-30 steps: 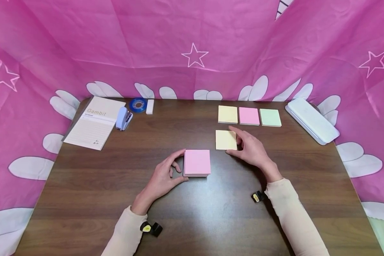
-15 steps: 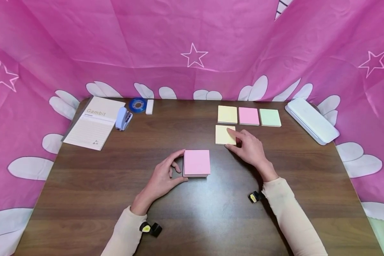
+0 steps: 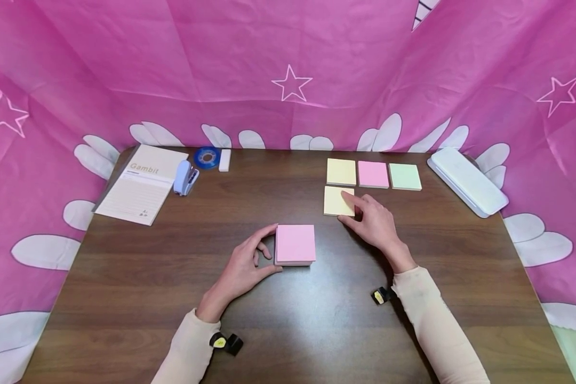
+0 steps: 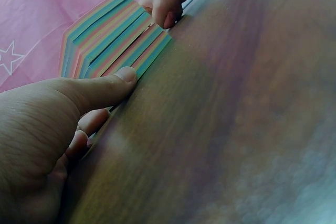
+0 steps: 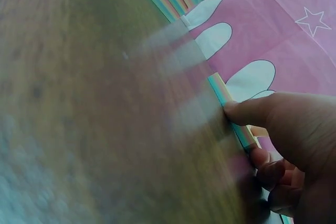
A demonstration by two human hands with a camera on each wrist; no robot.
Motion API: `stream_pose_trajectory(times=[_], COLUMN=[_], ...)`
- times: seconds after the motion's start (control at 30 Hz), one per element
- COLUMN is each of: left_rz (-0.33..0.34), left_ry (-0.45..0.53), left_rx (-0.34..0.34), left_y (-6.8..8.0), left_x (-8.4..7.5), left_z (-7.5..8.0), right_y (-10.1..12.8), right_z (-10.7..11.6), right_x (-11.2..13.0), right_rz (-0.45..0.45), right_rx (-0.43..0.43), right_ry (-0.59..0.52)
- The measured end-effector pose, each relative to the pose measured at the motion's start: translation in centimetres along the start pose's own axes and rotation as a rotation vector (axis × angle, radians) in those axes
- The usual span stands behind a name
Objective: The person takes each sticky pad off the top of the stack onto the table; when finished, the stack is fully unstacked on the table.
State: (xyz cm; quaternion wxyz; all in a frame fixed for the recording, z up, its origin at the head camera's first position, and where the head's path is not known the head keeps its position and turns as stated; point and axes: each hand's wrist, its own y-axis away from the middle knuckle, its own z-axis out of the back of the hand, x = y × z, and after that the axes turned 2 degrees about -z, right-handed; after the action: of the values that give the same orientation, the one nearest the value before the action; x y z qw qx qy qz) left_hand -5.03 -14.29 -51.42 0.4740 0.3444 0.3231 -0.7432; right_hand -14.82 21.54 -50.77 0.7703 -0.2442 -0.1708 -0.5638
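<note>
My left hand [image 3: 245,266] grips the left side of a stack of sticky note pads [image 3: 295,243] with a pink top, thumb at the near edge and index finger at the far one. Striped coloured layers of the stack [image 4: 113,35] show in the left wrist view. Just to the right and farther back, my right hand [image 3: 376,221] holds a yellow-topped sticky note pad [image 3: 335,201] between thumb and fingers at its right side. That pad lies directly in front of a row holding a yellow pad [image 3: 341,172], a pink pad [image 3: 373,174] and a green pad [image 3: 405,176].
A white case [image 3: 470,181] lies at the back right. Toward the back left are a notebook [image 3: 144,184], a light blue stapler [image 3: 186,178], a blue tape roll [image 3: 207,158] and a white eraser [image 3: 224,160]. Behind the wooden table [image 3: 149,277] hangs a pink curtain [image 3: 211,64].
My right hand has slid the yellow pad away from me, up close to the back row, and is now almost still. My left hand and the stack have stayed in place.
</note>
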Motion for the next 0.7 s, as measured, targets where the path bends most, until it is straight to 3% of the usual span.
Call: stream_pose_trajectory(times=[0.23,0.43,0.57,0.7], left_rz=[-0.001,0.003,0.0,-0.007], left_ry=[0.002,0.001,0.003,0.006], left_rx=[0.004,0.002,0.008,0.006], left_y=[0.0,0.0,0.0,0.0], left_x=[0.0,0.0,0.0,0.0], left_z=[0.0,0.1,0.1,0.1], right_y=[0.4,1.1,1.8,2.5], right_z=[1.1,1.7,1.4,0.9], right_x=[2.1,5.8,8.1,9.5], right_rz=[-0.004,0.173,0.26,0.281], right_rx=[-0.02,-0.059,-0.003,0.082], right_ry=[-0.021,-0.122,-0.16,-0.16])
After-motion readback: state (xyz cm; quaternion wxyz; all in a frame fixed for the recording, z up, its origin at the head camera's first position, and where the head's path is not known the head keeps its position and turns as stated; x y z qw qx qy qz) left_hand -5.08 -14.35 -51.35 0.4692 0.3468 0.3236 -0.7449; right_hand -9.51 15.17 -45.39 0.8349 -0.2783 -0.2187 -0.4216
